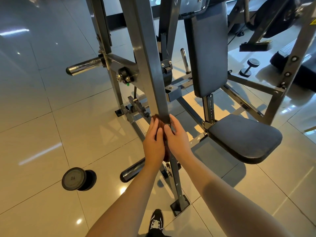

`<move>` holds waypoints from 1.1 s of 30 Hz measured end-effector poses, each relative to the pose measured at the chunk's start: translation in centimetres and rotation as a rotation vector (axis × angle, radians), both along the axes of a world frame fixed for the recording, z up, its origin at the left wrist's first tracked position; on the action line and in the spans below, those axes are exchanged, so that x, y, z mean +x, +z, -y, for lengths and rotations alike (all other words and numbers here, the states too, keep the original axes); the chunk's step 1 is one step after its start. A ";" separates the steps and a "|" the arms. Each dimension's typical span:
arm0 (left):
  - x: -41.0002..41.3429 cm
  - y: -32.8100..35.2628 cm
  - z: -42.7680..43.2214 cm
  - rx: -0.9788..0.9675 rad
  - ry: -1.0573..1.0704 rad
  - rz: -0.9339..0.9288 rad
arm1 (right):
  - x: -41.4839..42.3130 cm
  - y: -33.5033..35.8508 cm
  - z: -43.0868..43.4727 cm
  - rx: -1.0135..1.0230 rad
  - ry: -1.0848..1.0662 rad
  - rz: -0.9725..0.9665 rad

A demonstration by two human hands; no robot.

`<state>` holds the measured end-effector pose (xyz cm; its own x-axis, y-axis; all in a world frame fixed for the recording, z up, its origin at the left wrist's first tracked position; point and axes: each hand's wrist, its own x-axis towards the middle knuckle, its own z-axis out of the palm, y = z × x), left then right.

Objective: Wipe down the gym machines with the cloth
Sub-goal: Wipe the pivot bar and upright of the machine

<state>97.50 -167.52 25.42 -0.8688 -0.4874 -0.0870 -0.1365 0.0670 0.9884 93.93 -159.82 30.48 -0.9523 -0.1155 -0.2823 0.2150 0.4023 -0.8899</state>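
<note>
1. The machine [253, 86] is a grey steel frame standing on a glossy tiled floor [42, 117]. Its dark back pad [210, 48] and seat [244, 139] sit off to the person's right with nothing touching them. I'd judge the metalwork is getting its own pass, apart from the padding.
2. A sloping grey beam [148, 65] runs down from the top of the frame toward the person. The work is at its lower end, near where it joins the leg that goes to the floor.
3. A round dumbbell [77, 178] marked 10 lies on the floor to the left, well apart from the beam and out of the way.
4. The left hand [153, 142] and right hand [177, 139] come at the beam from either side. Their fingers are fairly straight, point up along it and press toward each other with cloth and steel between them. My guess is that this makes the cloth hug more than one face at once, so it can be slid along.
5. The cloth [160, 127] is rust-brown and bunched against the beam, mostly hidden by the hands. It shows in the gap between them, just above the left fingertips, and again below the palms. It looks soft and thick, but I can't tell whether it is damp.
</note>
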 end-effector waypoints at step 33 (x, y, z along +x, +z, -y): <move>2.9 3.9 2.7 0.165 -0.235 0.238 | 3.7 -0.9 0.9 -0.088 -0.144 0.026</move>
